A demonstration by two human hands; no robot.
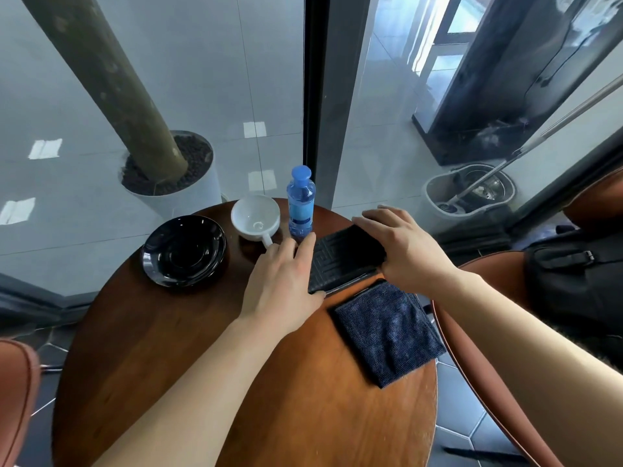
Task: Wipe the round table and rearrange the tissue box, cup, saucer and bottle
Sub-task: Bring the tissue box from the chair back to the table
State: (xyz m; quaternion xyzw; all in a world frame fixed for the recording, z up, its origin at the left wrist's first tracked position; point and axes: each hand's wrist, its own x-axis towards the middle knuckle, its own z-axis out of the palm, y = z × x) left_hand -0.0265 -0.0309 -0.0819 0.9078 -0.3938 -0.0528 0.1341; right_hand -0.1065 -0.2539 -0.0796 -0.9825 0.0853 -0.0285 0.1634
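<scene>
Fingers [305, 246] of the left hand [281, 281] lie flat against the left end of the black patterned tissue box [340, 261], thumb tucked at its near corner. Right hand [401, 246] caps the box's right end, fingers curled over the far edge. Box gripped between both hands at the far right of the round brown wooden table [188, 348]; cannot tell whether it is lifted or resting.

Clear plastic bottle with blue cap and blue label [301, 202] upright just beyond the left fingertips, near the far rim. White ceramic cup [255, 217] just left of the bottle, open side up, handle pointing toward the left hand. Glossy black saucer [183, 252] further left, apart from the cup, empty.

Folded dark blue microfibre cloth [387, 335] flat on the table just nearer than the box, below the right wrist, its far corner reaching the table's right edge.
</scene>
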